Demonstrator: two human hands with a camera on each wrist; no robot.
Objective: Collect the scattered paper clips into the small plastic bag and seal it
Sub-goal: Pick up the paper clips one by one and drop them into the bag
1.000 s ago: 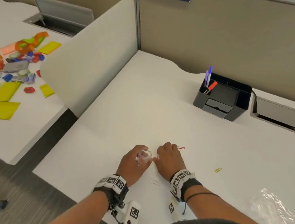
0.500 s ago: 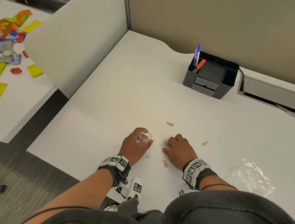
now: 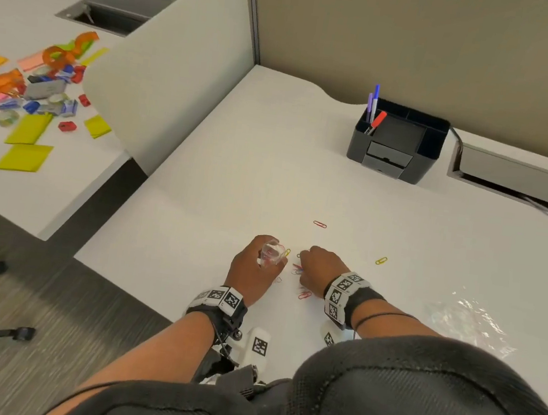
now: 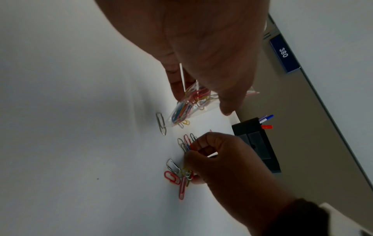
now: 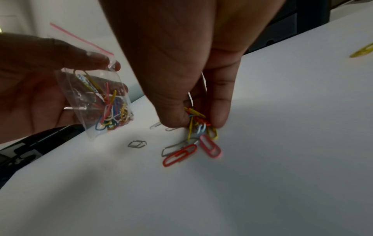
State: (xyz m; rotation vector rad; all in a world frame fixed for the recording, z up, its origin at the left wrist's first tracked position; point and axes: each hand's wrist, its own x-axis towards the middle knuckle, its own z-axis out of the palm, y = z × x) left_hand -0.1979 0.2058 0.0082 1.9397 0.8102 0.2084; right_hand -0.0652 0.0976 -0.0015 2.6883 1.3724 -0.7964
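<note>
Midway through collection: left hand (image 5: 30, 89) pinching the part-filled, unsealed small plastic bag (image 5: 96, 99), right hand (image 5: 193, 89) pinching up a paper clip cluster (image 5: 198, 123), strays remaining at one o'clock.

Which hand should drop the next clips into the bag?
Right. The right hand already pinches a bunch of paper clips off the desk, close beside the small plastic bag, which the left hand holds.

clear bag (image 5: 95, 95), red strip | clips (image 5: 198, 127) red, yellow, blue, silver | black organizer (image 3: 399, 140)
</note>
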